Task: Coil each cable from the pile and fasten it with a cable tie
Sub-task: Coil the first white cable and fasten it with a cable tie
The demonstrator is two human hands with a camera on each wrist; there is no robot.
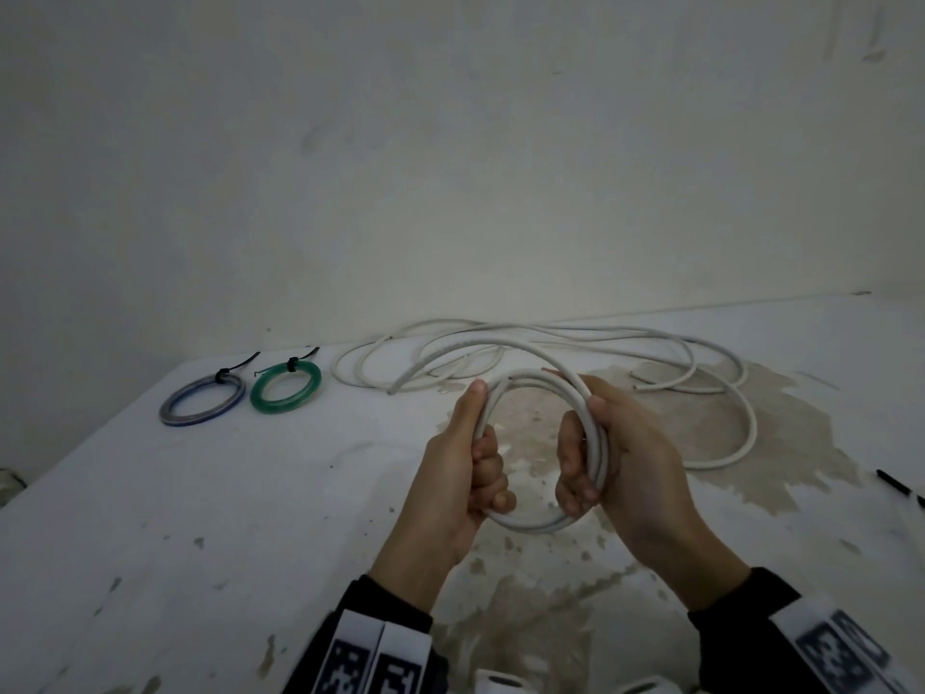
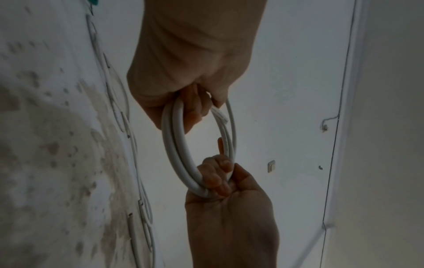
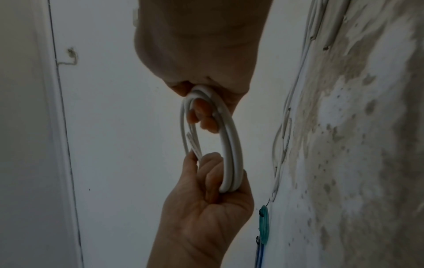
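Two hands hold one white cable coil (image 1: 545,443) in the air above the desk (image 1: 200,493). The left hand (image 1: 465,473) grips the coil's left side, its fingers (image 1: 488,468) curled through the ring and the thumb laid along the outer edge. The right hand (image 1: 625,458) grips the right side, fingers (image 1: 575,468) wrapped round several turns from inside, thumb on the outside. In the left wrist view the coil (image 2: 183,150) shows as a narrow oval of stacked turns, held at the top by the left hand (image 2: 190,63) and at the bottom by the right hand (image 2: 229,208). The right wrist view shows the same coil (image 3: 229,145) between the right hand (image 3: 199,45) above and the left hand (image 3: 201,208) below; a cut cable end lies inside the ring near the left thumb.

From the top of the coil, the cable runs back to a loose pile of white cable (image 1: 575,353) lying on the desk against the wall (image 1: 450,167). At the far left of the desk lie two finished coils, apart from each other: a blue coil (image 1: 202,398) and a green coil (image 1: 285,387), each bound with a black cable tie (image 1: 290,365). The desk surface is stained brown (image 1: 701,418) under the pile. A black object (image 1: 896,485) lies at the right edge, too cut off to identify.
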